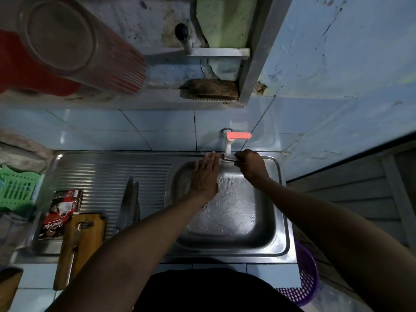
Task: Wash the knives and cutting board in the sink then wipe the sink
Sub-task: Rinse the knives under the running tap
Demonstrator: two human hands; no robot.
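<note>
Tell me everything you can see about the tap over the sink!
The tap is small and looks like white plastic, with a bright orange-red lever on top pointing to the right. It sticks out of the pale blue tiled wall, just above the back rim of the steel sink. The right hand holds something thin right under its spout.

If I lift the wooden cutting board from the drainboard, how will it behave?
The cutting board looks thick and rigid, so probably stiff and fairly heavy. A knife lies on it and may slide off if tilted. It overhangs the drainboard, so it may tip.

Dim, glare in sink [279, 224], blurred, warped edges
</note>
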